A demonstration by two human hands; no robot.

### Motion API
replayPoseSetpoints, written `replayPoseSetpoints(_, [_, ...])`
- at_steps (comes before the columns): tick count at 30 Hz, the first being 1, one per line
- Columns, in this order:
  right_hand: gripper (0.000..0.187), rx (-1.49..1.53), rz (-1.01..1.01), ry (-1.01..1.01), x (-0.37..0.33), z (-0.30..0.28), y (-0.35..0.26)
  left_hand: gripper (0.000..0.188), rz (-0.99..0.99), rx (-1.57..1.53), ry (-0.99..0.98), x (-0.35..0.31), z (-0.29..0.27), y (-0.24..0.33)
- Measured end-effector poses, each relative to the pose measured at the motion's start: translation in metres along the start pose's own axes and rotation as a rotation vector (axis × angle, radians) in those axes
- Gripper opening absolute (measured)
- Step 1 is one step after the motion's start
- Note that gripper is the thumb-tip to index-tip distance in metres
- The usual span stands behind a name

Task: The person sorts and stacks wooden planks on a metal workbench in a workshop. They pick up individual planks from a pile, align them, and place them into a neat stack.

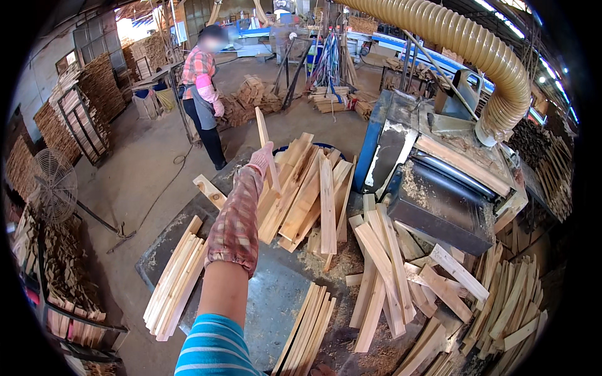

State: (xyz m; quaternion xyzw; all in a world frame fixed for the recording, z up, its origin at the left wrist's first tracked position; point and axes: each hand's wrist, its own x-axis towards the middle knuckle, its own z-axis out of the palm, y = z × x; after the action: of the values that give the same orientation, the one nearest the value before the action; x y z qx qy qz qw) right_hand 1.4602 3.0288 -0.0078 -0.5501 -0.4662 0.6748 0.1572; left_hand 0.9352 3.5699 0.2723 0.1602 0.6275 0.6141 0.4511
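My left hand point(262, 156), in a pale pink glove with a patterned reddish oversleeve, reaches forward over the metal table point(269, 301). Its fingers are closed round a narrow wooden strip point(262, 127), which stands up at a slant. Just right of that hand lies a loose pile of wooden strips point(304, 194), some crossing others. A neat stack of pale strips point(179, 282) rests at the table's left edge, beside my forearm. Nearer to me is another row of strips point(305, 329), cut off by the lower edge. My right hand does not show.
A planer-like machine point(439, 182) with a ribbed hose point(501, 56) stands at the right. Wooden pieces point(382, 269) and sawdust lie before it. A person point(204, 94) in an apron stands beyond the table. At the left is a floor fan point(55, 185) near stacked wood point(100, 88).
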Motion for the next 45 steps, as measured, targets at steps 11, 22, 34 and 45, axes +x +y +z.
replayPoseSetpoints(11, [0.036,0.030,0.011,0.019,0.003,-0.003,-0.005,0.058,0.013,0.004,-0.031,-0.011,0.009,-0.004])
replayPoseSetpoints(22, [0.032,0.030,-0.002,0.013,0.004,0.004,-0.007,0.056,-0.088,0.061,-0.024,-0.019,0.001,0.003])
replayPoseSetpoints(34, [0.029,-0.061,-0.039,-0.021,-0.014,-0.007,-0.006,0.049,-0.026,0.009,-0.163,-0.078,-0.041,-0.003])
replayPoseSetpoints(45, [0.019,-0.090,-0.057,-0.203,-0.035,-0.018,0.019,0.038,0.221,0.258,0.087,-0.286,-0.317,0.015])
